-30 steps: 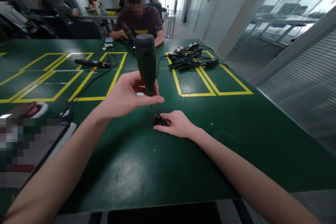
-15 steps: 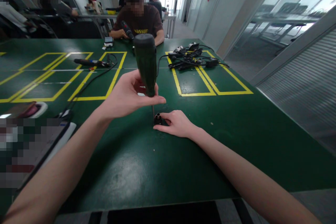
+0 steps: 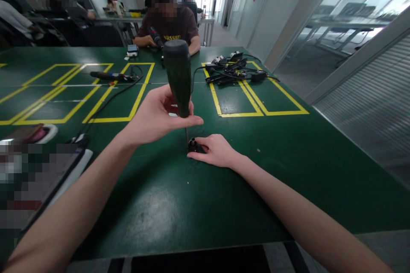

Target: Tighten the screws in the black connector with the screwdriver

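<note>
My left hand [image 3: 158, 115] is closed around the lower part of a screwdriver [image 3: 178, 74] with a thick dark green handle. The tool stands nearly upright, and its thin shaft runs down to a small black part [image 3: 192, 146] on the green table. Whether the tip sits in a screw is too small to tell. My right hand [image 3: 216, 150] pinches that black part from the right between thumb and fingers, pressing it to the tabletop. A short metallic cylinder sticks up from the part.
A tangle of black cables [image 3: 232, 70] lies at the back right inside yellow tape outlines. Further left rests a black corded tool [image 3: 112, 76]. A tablet-like device [image 3: 54, 192] is at the left edge. Across the green table [image 3: 288, 170] sits a person [image 3: 171, 21] holding a dark tool.
Almost nothing differs. The screwdriver's handle and my left thumb have shifted very slightly; my right hand and the black part stay in place.
</note>
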Demonstrator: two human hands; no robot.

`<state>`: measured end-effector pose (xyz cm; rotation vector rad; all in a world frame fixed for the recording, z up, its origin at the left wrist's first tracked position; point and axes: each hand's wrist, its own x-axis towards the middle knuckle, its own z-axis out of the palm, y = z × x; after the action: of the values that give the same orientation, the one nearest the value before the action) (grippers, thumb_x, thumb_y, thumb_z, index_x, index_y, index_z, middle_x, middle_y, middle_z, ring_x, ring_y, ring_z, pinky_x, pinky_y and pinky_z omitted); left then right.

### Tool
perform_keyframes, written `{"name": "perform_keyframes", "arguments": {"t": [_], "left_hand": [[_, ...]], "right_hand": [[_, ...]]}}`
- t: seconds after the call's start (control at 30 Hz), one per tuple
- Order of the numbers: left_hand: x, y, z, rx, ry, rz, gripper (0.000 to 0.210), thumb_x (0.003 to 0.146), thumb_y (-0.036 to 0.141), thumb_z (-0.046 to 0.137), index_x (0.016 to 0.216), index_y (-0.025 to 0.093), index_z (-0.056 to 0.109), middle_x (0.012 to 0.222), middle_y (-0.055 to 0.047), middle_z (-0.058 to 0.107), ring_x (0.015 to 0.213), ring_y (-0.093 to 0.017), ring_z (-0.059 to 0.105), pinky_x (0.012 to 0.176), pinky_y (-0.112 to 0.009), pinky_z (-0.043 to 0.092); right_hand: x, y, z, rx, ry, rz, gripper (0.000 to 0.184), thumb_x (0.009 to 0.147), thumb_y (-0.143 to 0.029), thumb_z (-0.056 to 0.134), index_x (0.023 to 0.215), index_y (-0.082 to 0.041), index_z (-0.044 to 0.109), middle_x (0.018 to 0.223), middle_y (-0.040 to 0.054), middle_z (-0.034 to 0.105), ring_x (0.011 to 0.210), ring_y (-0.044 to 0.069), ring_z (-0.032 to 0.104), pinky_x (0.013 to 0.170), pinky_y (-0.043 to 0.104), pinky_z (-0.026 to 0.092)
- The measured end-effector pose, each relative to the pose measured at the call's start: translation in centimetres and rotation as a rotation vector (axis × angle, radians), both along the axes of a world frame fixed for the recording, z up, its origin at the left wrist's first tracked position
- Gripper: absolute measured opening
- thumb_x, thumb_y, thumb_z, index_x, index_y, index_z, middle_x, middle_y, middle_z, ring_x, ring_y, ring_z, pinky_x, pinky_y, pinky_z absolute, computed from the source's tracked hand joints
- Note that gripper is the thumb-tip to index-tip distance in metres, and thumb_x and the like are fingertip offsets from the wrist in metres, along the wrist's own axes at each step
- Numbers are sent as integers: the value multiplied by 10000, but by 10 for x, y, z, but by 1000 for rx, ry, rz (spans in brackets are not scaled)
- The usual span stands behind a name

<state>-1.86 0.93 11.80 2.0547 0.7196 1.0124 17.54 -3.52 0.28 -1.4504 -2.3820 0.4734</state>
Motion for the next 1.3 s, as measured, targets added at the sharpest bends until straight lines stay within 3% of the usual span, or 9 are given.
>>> {"name": "perform_keyframes", "arguments": {"t": [0.37,0.7,0.97,1.13,1.3], "left_hand": [[2,0,-1,84,-1,25,338,731,381,887,741,154,637,742,14,682,669,-99,635,632,-215,551],[5,1,-5,99,-81,19,429,694,393,913,683,175,544,701,28,646,642,-96,629,602,-214,550],[7,1,-8,128,-97,43,398,708,394,910,719,173,580,705,23,655,632,-96,629,584,-212,541],[7,1,-7,103,-101,50,331,693,331,921,730,162,638,715,13,672,636,-93,613,588,-208,531],[8,2,-9,94,-142,9,322,678,228,908,668,170,591,685,30,657,612,-79,593,586,-202,521]], "right_hand": [[0,1,-1,2,-15,0,446,963,-616,672,945,-177,749,556,-50,471,539,124,466,599,254,221],[-1,0,1,-1,-26,-6,429,963,-604,680,938,-181,750,555,-48,469,544,131,456,608,256,217],[0,1,-2,19,-16,10,452,969,-619,660,917,-176,736,551,-49,460,540,125,452,603,253,213],[0,1,-2,10,-21,3,443,964,-614,671,923,-177,740,556,-43,483,550,132,477,602,256,215],[0,1,0,1,-20,-5,430,962,-605,680,941,-181,750,557,-42,496,554,137,486,605,257,221]]}}
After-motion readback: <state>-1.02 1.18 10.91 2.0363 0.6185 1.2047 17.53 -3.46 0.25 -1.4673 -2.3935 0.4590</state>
